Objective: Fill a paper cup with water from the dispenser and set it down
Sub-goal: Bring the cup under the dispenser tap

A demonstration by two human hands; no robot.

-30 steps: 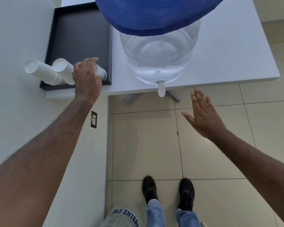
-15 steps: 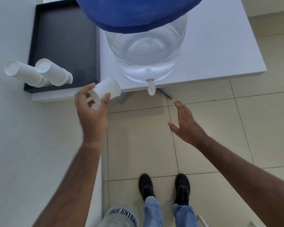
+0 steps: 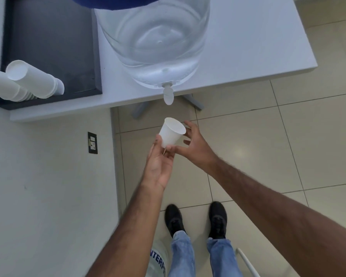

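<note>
A white paper cup [image 3: 171, 134] is in the air, tilted with its mouth up and away, a little below the white tap [image 3: 168, 95] of the clear water jug [image 3: 154, 43]. My left hand [image 3: 160, 166] grips the cup by its base with the fingertips. My right hand [image 3: 196, 148] is right beside the cup, its fingers spread around the cup's right side and its thumb near the base. The jug stands on the white table [image 3: 248, 47], and its tap overhangs the front edge.
Two stacks of white paper cups [image 3: 32, 80] lie on their sides on a black tray [image 3: 48, 37] at the table's left. A white wall with an outlet [image 3: 92, 142] is on the left. Tiled floor and my black shoes [image 3: 175, 218] are below.
My left hand pulled one cup off the stack and carried it right, to below the tap. My right hand moved in from the right and now reaches the cup's side.
</note>
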